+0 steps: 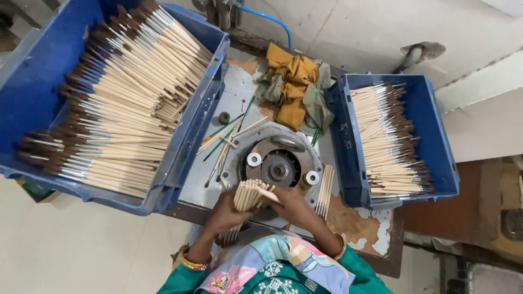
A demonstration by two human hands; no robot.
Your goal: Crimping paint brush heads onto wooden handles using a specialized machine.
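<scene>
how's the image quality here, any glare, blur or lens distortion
Head view: even, soft light, sharp across the left crate and right crate; mild sheen on the round metal machine plate; wide-lens bending at the edges; left hand and right hand on the brush bundle show no motion blur.

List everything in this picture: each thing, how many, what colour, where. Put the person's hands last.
Big crate: one, blue, left, piled with paintbrushes.
Small crate: one, blue, right, holding paintbrushes.
Paintbrushes in big crate: too many to count, pale wood handles, dark tips.
Paintbrushes in small crate: many, same colours.
Round machine: one, grey metal, middle of table.
Table: one, grey, worn top.
Rags: a heap, mustard and green, behind machine.
Loose brushes: several, some green-handled, left of machine.
Sticks: small row, pale, right of machine.
Bundle of brushes: one, pale, in both hands.
Left hand: grips bundle.
Right hand: grips bundle.
</scene>
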